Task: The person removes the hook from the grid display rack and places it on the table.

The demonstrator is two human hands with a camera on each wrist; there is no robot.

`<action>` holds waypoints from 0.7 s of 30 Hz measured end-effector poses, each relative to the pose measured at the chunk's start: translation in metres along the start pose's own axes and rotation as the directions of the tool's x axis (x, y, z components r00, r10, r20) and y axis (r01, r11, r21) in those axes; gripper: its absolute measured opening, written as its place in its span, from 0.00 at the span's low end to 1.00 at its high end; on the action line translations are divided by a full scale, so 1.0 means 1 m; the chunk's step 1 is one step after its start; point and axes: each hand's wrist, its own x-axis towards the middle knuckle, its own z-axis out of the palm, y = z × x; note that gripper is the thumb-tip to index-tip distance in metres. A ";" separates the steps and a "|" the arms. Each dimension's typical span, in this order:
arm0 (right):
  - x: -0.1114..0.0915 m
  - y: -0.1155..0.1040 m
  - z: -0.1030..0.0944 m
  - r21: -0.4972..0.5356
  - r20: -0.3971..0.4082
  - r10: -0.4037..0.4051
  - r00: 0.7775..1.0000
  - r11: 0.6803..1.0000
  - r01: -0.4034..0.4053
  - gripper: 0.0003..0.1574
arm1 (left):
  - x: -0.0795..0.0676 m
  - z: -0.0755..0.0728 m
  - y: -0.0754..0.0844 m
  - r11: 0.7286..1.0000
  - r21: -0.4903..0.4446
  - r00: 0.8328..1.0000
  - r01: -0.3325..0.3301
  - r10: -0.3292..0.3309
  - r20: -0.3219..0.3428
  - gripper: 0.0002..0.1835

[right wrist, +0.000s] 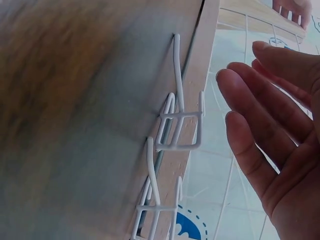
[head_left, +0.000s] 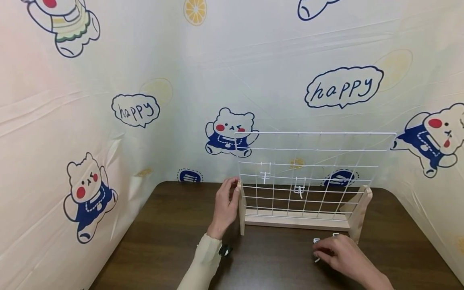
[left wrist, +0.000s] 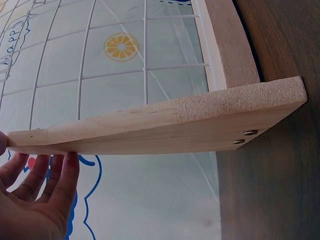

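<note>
A white wire grid [head_left: 315, 133] stands upright in a wooden stand with a base bar [head_left: 297, 222]. My left hand [head_left: 225, 207] grips the upper end of the stand's left side panel [left wrist: 125, 137], fingers on its outer face. My right hand [head_left: 341, 254] hovers over the table at the front right, fingers loosely bent and nothing between them in the right wrist view. Close beside it in that view are two white wire hooks [right wrist: 177, 147], lying on the table before the base bar; in the head view the hand partly covers one.
Two more white hooks hang on the grid, one at upper left [head_left: 265, 176] and one near the middle [head_left: 299, 189]. The right side panel [head_left: 359, 215] stands behind my right hand. A printed curtain [head_left: 275, 72] surrounds the dark wooden table [head_left: 156, 241].
</note>
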 end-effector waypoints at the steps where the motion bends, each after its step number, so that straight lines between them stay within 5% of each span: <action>1: 0.000 -0.001 0.000 0.005 -0.001 0.003 1.000 1.000 -0.003 0.07 | 0.000 0.000 0.000 1.000 -0.001 1.000 0.001 -0.001 0.000 0.16; 15: 0.013 -0.012 0.002 -0.008 -0.172 -0.083 0.982 0.997 0.083 0.15 | 0.001 -0.001 0.000 0.999 -0.011 0.999 0.032 -0.032 0.008 0.16; 21: 0.017 -0.014 0.004 -0.015 -0.272 -0.151 0.950 0.988 0.152 0.24 | 0.001 -0.001 0.001 1.000 -0.010 0.999 0.028 -0.028 0.017 0.16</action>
